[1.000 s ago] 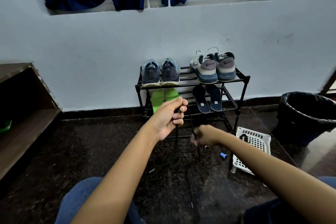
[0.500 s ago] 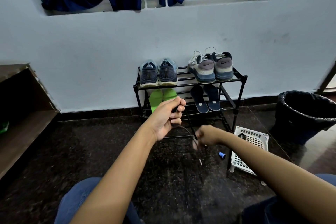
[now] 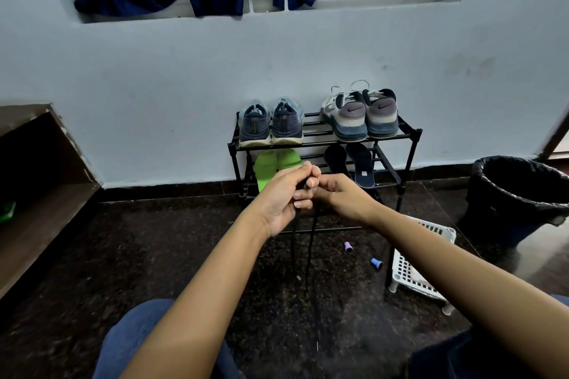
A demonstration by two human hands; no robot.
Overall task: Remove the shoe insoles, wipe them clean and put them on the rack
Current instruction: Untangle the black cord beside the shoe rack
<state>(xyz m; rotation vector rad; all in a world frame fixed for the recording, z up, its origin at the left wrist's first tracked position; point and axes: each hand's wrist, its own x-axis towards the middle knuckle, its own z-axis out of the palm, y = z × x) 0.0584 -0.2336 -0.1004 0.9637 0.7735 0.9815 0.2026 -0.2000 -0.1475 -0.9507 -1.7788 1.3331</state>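
The left hand (image 3: 283, 194) has its grip curled tight round a dark lace (image 3: 313, 243), whose top is buried in the fingers and whose two hanging strands fade into the dark floor toward 6 o'clock. The right hand (image 3: 345, 197) meets it fingertip to fingertip; whether its grip pinches the lace cannot be told. At 12 o'clock stands one rack (image 3: 409, 144): four shoes (image 3: 271, 124) on top, and on the shelf below two green insoles (image 3: 265, 168), partly hidden by the left hand, and two dark insoles (image 3: 361, 164).

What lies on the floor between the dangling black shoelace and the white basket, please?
Head view: a small purple cylinder, a small blue cylinder, then the rack's front leg beside the basket.
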